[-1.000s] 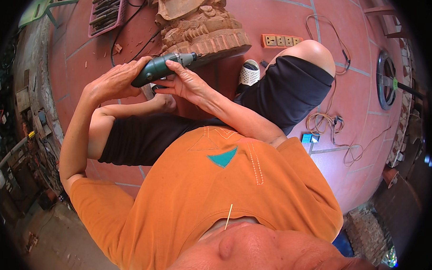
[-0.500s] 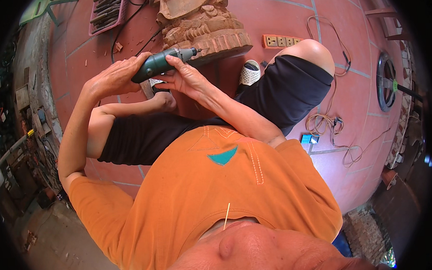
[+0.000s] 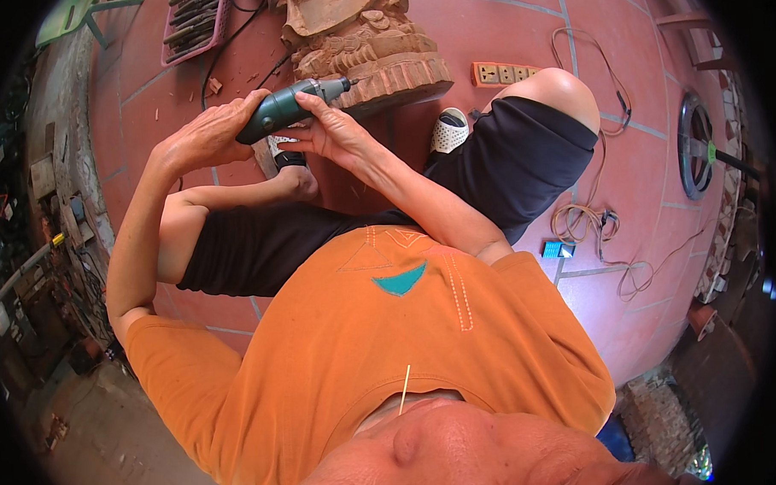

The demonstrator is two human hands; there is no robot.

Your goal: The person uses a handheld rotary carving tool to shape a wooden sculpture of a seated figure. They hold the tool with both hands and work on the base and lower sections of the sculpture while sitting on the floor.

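A dark green rotary tool (image 3: pixel 278 112) with a grey nose and a small bit lies across both of my hands, its tip pointing right. Wrapped round its rear end is my left hand (image 3: pixel 203 139). My right hand (image 3: pixel 340 140) grips the front of the body, the thumb on top and the other fingers underneath. Just beyond the nose stands a carved brown wooden piece (image 3: pixel 373 59) with a ridged base. The bit is close to the lower edge of this base; whether they touch I cannot tell.
A pink basket (image 3: pixel 197 54) of carving tools is at the far left, near a black cord (image 3: pixel 214 65). An orange power strip (image 3: pixel 503 73) lies right of the carving. Brown cable (image 3: pixel 586 223) coils on the red tiled floor beside a small blue box (image 3: pixel 551 250). Wood chips lie near the basket.
The rotary tool has shifted slightly up and left in my hands' grip, its nose a little higher. Both hands keep hold of it.
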